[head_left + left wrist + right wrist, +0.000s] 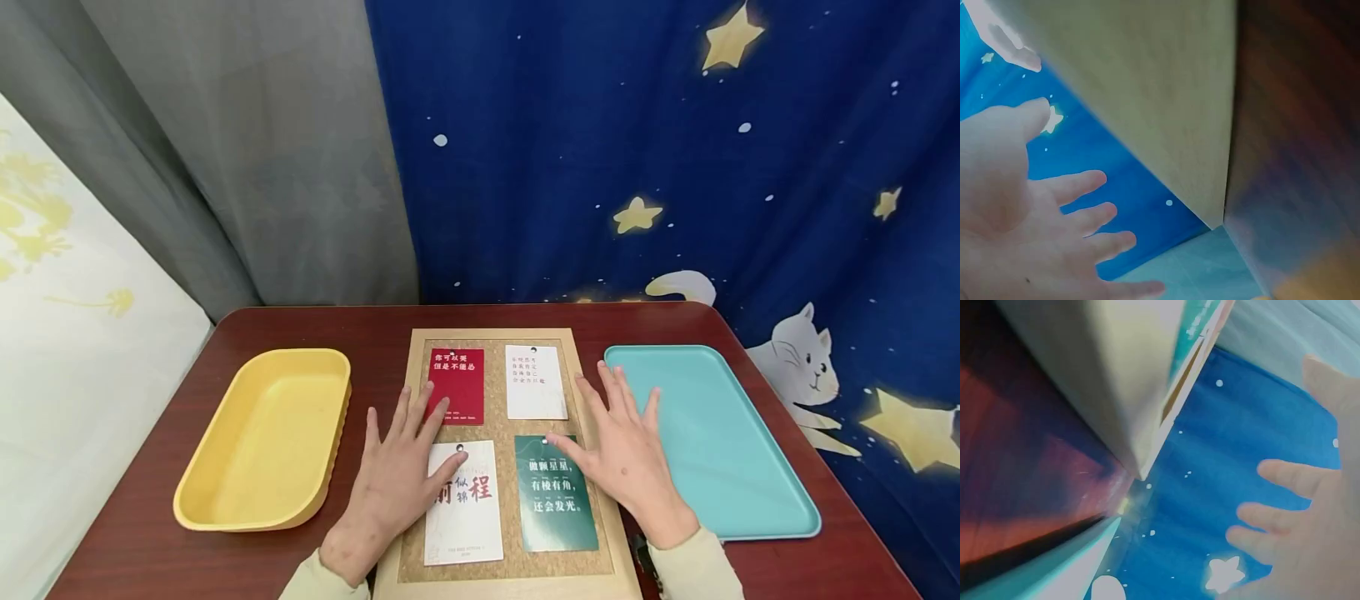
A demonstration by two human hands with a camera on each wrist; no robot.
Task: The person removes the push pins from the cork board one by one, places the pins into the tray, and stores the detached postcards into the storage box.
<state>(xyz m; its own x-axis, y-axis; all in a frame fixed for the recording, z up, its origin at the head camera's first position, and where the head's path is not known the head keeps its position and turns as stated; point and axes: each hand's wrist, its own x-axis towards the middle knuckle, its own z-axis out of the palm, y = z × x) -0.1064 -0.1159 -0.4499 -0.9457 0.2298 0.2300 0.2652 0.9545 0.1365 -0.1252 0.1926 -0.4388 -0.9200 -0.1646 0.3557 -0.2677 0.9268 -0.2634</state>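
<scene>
A cork board (pixel 495 387) with a pale wooden frame lies on the table, four-cornered and upright to me. Cards hang on it by small pins at their tops: a red card (pixel 467 392), a white card with small red print (pixel 537 400), a white card with large characters (pixel 472 533) and a green card (pixel 558 529). Over the board's left side my left hand (pixel 397 475) spreads its fingers, partly hiding the red and lower white cards. My right hand (pixel 630 454) spreads over the right edge, its thumb overlapping the green card's top. Both wrist views show nothing held.
To the left stands a yellow tray (pixel 262 450) with raised walls. A shallow turquoise tray (pixel 720 433) lies on the right. Both rest on the dark red-brown table (pixel 382 350). A blue starry curtain (pixel 562 125) and a grey curtain (pixel 300 150) hang behind.
</scene>
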